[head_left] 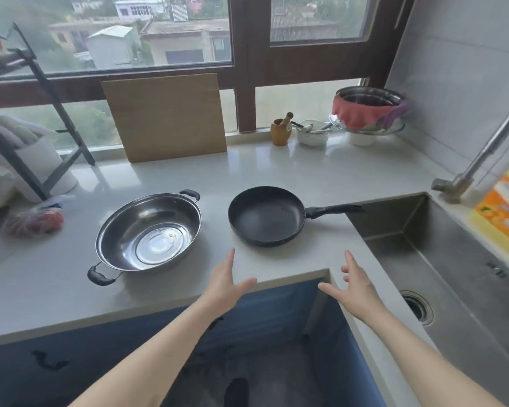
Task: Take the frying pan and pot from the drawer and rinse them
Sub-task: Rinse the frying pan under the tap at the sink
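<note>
**Hands spread, empty, short of pan and pot**

Left hand (228, 282) and right hand (354, 284) hover with fingers splayed, holding nothing. Black round non-stick frying pan (265, 215) and shiny steel two-handled pot (149, 232) sit on white worktop (321, 171). Best grip pan handle, lift across into steel sink (441, 254).

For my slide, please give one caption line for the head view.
Both open hands, left hand and right hand, reach toward frying pan and pot beside sink.
</note>
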`<state>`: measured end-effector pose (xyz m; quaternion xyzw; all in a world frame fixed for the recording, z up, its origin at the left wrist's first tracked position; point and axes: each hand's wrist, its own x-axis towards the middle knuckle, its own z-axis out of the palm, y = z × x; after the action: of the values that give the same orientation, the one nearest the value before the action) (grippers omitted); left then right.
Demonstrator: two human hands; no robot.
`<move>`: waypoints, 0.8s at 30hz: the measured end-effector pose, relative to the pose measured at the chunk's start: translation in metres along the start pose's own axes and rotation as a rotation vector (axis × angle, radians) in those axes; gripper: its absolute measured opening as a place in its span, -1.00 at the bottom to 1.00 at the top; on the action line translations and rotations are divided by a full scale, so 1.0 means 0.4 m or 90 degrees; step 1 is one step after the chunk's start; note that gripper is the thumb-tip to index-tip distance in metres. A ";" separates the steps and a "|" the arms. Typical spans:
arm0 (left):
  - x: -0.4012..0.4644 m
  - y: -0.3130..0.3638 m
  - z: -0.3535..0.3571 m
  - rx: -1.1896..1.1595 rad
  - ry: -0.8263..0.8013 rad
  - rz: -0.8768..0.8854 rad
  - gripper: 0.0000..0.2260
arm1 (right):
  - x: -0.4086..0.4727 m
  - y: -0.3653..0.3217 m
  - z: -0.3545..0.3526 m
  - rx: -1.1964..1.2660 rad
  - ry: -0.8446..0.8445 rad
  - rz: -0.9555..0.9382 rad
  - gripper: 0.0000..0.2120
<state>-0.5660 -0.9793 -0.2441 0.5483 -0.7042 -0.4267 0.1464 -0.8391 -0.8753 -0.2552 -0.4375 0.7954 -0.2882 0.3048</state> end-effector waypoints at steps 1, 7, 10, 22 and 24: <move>0.028 0.009 -0.010 0.004 0.002 0.003 -0.17 | 0.027 -0.012 -0.010 -0.008 0.004 -0.011 0.03; 0.232 -0.004 -0.064 0.030 -0.004 -0.029 0.02 | 0.238 -0.099 -0.045 -0.201 0.025 -0.110 0.04; 0.348 -0.017 -0.072 0.076 -0.009 -0.041 0.12 | 0.366 -0.136 -0.054 -0.354 0.030 -0.184 0.08; 0.581 -0.081 -0.117 0.096 -0.105 0.072 0.07 | 0.664 -0.165 -0.043 -0.530 -0.240 -0.144 0.21; 0.588 -0.077 -0.121 0.073 -0.108 0.106 0.07 | 0.674 -0.166 -0.039 -0.517 -0.268 -0.135 0.22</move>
<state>-0.5970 -1.2126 -0.3005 0.4577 -0.7803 -0.4168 0.0893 -0.9322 -1.1373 -0.2595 -0.6490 0.7156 0.1118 0.2327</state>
